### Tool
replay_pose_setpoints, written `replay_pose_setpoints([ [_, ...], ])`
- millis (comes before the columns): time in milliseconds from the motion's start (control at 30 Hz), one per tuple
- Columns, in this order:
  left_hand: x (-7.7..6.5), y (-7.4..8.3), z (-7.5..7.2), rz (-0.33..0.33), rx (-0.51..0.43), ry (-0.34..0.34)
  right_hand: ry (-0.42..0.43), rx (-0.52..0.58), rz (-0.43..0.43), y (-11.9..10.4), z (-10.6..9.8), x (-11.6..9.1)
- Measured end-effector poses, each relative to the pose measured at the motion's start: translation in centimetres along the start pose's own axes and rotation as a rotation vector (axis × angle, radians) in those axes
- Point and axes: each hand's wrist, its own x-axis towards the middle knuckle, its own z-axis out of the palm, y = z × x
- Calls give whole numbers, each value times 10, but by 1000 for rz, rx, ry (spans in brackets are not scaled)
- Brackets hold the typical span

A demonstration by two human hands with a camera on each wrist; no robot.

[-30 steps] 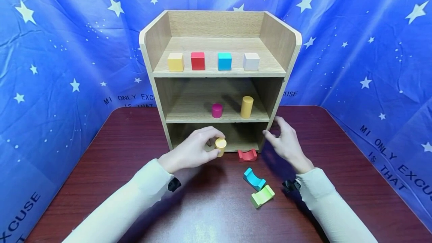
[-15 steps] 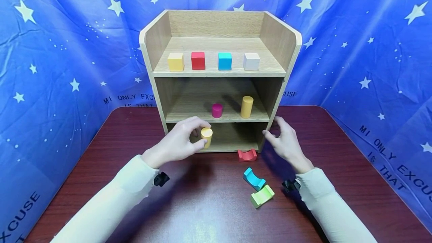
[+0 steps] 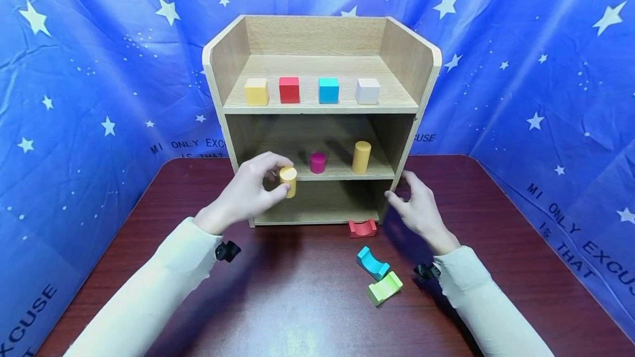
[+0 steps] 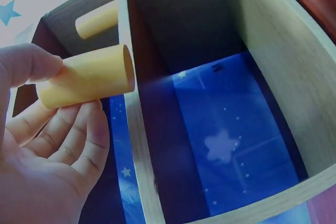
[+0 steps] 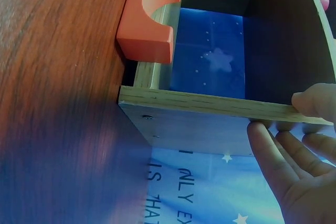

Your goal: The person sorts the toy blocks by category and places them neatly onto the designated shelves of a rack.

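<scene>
Thumb and fingers of my left hand (image 3: 249, 188) pinch a yellow cylinder block (image 3: 288, 182), upright before the front edge of the middle shelf, at its left part. In the left wrist view the same yellow cylinder (image 4: 86, 77) lies across the fingertips, its lower end free. My right hand (image 3: 423, 211) holds the lower right side panel of the wooden shelf unit (image 3: 317, 201); in the right wrist view the thumb is at the panel's edge and the fingers touch its outer face. On the middle shelf stand a short magenta cylinder (image 3: 318, 163) and a taller yellow cylinder (image 3: 361, 157).
On the top shelf a yellow cube (image 3: 256, 92), red cube (image 3: 289, 90), blue cube (image 3: 328, 91) and white cube (image 3: 367, 91) form a row. A red arch block (image 3: 362, 229), blue arch block (image 3: 372, 264) and green arch block (image 3: 385, 289) lie on the table (image 3: 198, 302).
The yellow cylinder in my left hand has moved left and up, from before the bottom compartment to the middle shelf's edge. My right hand stays at the side panel.
</scene>
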Motion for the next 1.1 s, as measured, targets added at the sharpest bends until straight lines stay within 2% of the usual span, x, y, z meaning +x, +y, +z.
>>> replay_pose_setpoints([
  [167, 8, 1, -4, -57, 26, 84, 1, -1, 3, 1, 0, 0],
  [267, 13, 2, -6, -73, 42, 111, 1, 5, 3, 1, 0, 0],
  [467, 21, 1, -9, -84, 97, 139, 5, 3, 2, 0, -1, 1],
  [633, 27, -2, -10, -130, 138, 154, -2, 7, 0, -1, 0, 1],
  [800, 28, -8, -8, -178, 131, 165, -4, 6, -1, -1, 1, 0],
  [1100, 29, -15, -5, -218, 133, 163, -2, 18, -4, 0, 0, 0],
])
